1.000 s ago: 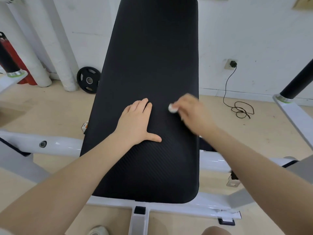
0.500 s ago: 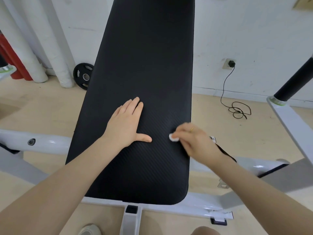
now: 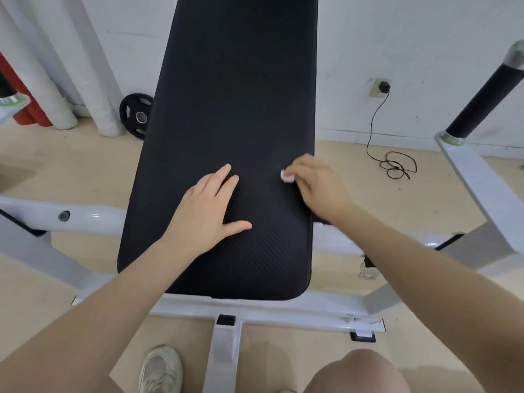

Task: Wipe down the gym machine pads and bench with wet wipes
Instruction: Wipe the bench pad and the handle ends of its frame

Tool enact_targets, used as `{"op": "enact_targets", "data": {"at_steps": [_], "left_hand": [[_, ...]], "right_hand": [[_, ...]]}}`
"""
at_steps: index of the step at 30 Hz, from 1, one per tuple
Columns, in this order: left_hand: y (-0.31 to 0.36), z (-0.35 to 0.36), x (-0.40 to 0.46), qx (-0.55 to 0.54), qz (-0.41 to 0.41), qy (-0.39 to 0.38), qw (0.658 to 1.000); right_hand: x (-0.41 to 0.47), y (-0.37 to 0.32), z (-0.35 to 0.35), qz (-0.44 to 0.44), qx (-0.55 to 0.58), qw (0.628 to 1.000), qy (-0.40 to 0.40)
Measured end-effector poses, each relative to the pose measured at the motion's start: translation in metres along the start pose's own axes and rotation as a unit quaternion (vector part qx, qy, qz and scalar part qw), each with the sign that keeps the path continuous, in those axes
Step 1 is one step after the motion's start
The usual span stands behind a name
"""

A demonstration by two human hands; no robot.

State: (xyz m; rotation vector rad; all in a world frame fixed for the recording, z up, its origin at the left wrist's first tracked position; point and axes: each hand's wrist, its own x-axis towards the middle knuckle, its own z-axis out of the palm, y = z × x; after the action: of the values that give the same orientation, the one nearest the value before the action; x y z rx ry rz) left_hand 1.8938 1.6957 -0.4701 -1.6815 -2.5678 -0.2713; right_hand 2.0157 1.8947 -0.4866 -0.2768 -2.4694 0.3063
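Note:
A long black padded bench (image 3: 235, 95) on a white frame stretches away from me toward the wall. My left hand (image 3: 207, 211) lies flat on the pad, fingers spread, holding nothing. My right hand (image 3: 317, 185) is blurred with motion near the pad's right edge, pinching a small balled-up white wet wipe (image 3: 287, 176) against the surface. Only a bit of the wipe shows past the fingertips.
White frame bars (image 3: 85, 217) run left and right under the bench. A black-gripped handle (image 3: 482, 95) rises at the right. A weight plate (image 3: 136, 116) and white and red rolls lean at the wall. A black cable (image 3: 394, 163) lies on the floor. My shoe (image 3: 161, 370) and knee are below.
My right hand with the wipe went down the pad's right side toward me, then back up away from me. My left hand stayed pressed flat on the pad.

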Motion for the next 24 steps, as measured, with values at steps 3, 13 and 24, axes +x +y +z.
{"op": "enact_targets", "data": {"at_steps": [3, 13, 24], "left_hand": [[-0.001, 0.003, -0.013, -0.004, 0.008, -0.022, 1.0], [-0.022, 0.005, -0.046, 0.036, -0.026, -0.034, 0.998], [-0.029, 0.025, -0.06, 0.027, -0.072, -0.019, 0.997]], "right_hand": [[-0.062, -0.033, 0.006, -0.028, -0.003, 0.999, -0.021], [-0.018, -0.041, -0.013, 0.097, 0.015, 0.994, 0.051], [-0.108, -0.094, 0.028, 0.02, -0.003, 0.997, -0.071]]}}
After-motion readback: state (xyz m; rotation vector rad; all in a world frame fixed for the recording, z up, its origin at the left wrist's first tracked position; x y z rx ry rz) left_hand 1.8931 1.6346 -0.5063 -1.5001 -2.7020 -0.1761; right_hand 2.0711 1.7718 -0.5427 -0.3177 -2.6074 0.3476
